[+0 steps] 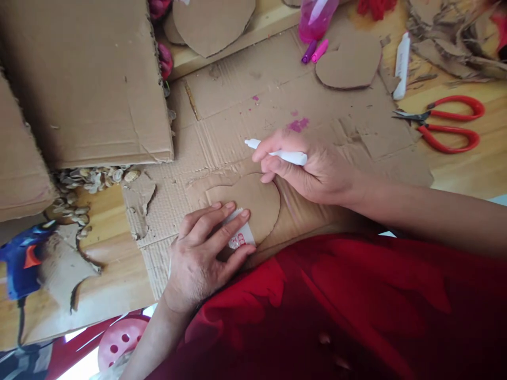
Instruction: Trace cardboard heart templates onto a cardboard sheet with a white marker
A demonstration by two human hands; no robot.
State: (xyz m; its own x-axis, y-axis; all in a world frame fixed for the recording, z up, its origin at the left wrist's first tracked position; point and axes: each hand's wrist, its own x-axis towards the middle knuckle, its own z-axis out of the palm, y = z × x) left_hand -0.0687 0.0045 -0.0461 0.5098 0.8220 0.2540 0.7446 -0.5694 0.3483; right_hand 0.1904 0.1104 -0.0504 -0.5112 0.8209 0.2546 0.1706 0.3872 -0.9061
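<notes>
My left hand point(206, 248) lies flat with fingers stretched out, pressing a small white packet with red print point(242, 237) onto a cardboard heart point(257, 203). My right hand point(312, 169) is closed around a white stick point(277, 153), its tip pointing left just above the heart's upper edge. The heart rests on a flattened cardboard sheet point(245, 105) on a wooden table. A red garment covers my lap below.
Red-handled scissors point(447, 124) lie at the right. Another white stick point(402, 66), two markers point(315, 51), a pink bottle point(315, 18) and more cardboard hearts point(348, 63) sit at the back. A big cardboard piece point(87, 79), several shells point(87, 179) and a blue glue gun point(19, 261) are left.
</notes>
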